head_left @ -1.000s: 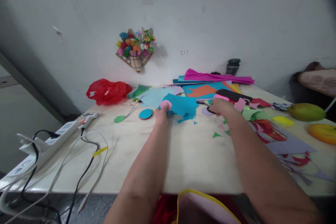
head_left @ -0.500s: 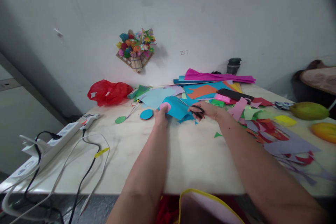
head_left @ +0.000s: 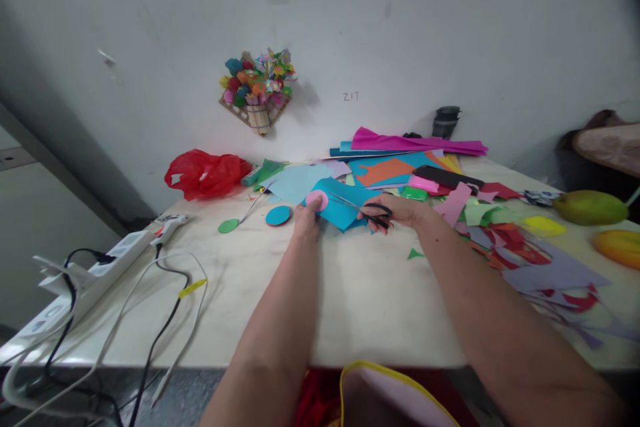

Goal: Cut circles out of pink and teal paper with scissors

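My left hand (head_left: pixel 306 217) pinches the left end of a blue paper sheet (head_left: pixel 343 208), with a pink paper circle (head_left: pixel 317 199) pressed flat on it. In my right hand (head_left: pixel 393 209) is a pair of scissors (head_left: pixel 376 211) with black handles, its blades pointing left over the blue sheet. Whether the blades have paper between them I cannot tell. Left of my left hand lie a blue paper circle (head_left: pixel 278 215), with an orange edge showing under it, and a green paper circle (head_left: pixel 229 225) beside a thin strip.
Coloured paper scraps (head_left: pixel 515 247) lie on the right, near a green mango-like fruit (head_left: pixel 590 207) and an orange one (head_left: pixel 620 249). A black phone (head_left: pixel 447 178) lies behind. At left are a power strip (head_left: pixel 100 273), cables and a red plastic bag (head_left: pixel 205 175).
The scissors' blades now show over the blue sheet, where before they were mostly hidden. The sheet has flattened and turned slightly. Both hands stay in nearly the same place.
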`<state>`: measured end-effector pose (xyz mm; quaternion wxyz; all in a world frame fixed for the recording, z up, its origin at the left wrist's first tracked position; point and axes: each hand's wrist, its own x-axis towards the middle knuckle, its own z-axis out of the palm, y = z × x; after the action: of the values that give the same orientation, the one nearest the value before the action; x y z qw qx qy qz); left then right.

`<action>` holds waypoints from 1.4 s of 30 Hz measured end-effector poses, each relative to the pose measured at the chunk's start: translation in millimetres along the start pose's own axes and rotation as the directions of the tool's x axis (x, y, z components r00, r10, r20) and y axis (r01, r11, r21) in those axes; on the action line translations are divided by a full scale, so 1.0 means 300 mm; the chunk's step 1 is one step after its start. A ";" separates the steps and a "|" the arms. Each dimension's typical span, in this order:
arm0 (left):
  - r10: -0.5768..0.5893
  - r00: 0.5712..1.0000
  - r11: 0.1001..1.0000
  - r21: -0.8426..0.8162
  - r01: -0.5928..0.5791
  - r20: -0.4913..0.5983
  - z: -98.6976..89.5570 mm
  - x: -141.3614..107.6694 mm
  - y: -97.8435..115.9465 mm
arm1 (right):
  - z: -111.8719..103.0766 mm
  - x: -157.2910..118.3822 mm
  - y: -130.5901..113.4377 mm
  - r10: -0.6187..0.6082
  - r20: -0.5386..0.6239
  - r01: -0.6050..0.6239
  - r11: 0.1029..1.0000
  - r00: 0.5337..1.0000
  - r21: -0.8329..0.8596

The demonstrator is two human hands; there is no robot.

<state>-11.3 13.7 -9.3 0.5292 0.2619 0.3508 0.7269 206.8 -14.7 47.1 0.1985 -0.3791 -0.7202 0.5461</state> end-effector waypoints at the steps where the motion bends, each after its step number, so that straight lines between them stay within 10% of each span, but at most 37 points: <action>1: 0.000 1.000 1.000 0.003 0.000 0.008 -0.002 0.001 0.000 | 0.000 0.000 0.000 0.008 -0.005 -0.008 1.000 1.000 -0.006; 42: -0.090 0.992 0.995 0.056 0.085 0.085 0.003 -0.004 0.012 | -0.005 -0.021 -0.025 0.072 -0.004 -0.072 0.997 0.997 -0.038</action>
<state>-12.4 12.2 -5.9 0.5685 0.2915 0.3572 0.6814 209.4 -19.2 55.5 0.1726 -0.4091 -0.7160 0.5387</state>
